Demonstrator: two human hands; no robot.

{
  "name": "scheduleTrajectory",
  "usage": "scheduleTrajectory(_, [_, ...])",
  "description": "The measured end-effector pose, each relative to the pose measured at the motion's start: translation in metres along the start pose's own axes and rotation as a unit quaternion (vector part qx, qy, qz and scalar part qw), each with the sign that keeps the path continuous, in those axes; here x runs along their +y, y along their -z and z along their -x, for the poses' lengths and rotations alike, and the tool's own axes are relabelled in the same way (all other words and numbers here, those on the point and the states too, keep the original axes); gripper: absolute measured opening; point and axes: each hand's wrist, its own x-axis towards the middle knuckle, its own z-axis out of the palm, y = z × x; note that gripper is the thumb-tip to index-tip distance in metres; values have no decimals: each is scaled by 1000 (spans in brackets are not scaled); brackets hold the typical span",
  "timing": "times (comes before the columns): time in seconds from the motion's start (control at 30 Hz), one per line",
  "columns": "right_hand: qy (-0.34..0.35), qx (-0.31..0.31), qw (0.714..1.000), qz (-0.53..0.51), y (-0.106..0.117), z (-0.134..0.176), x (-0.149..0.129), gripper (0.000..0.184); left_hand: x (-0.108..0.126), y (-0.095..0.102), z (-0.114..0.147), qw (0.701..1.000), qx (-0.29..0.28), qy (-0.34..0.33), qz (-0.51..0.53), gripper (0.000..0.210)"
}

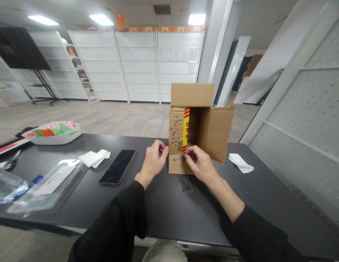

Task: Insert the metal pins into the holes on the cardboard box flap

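An open cardboard box (176, 149) faces me on the table, with flaps spread up, right and down. Small round grey heads, like nail heads, dot its left front panel, and a short row of them crosses the lower flap (181, 169). My right hand (200, 163) pinches at the lower end of the red-and-yellow tape (186, 127); whatever sits between its fingertips is too small to name. At the box's left edge, my left hand (154, 158) is closed with curled fingers, their tips partly hidden. Several long nails (187, 183) lie side by side below the flap.
Left of my hands lie a black phone (118, 167), white tissues (95, 157), a clear plastic case (50, 185) and a plastic bottle (8, 183). A white basket (53, 138) holds colourful cloth behind them. Another folded tissue (240, 163) lies right of the box.
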Motion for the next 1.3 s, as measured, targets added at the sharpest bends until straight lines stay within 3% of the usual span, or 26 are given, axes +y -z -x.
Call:
scheduleTrajectory(0.2, [34, -30, 998, 53, 3, 1, -5, 5, 1, 1, 0, 1000, 3, -1, -9, 18])
scheduleTrajectory(0.53, [12, -76, 992, 98, 1, 1, 3, 5, 2, 0, 0, 1000, 3, -1, -13, 17])
scheduleTrajectory(1.3, [-23, -100, 982, 157, -1, 2, 2, 10, 0, 0, 0, 1000, -1, -1, 0, 17])
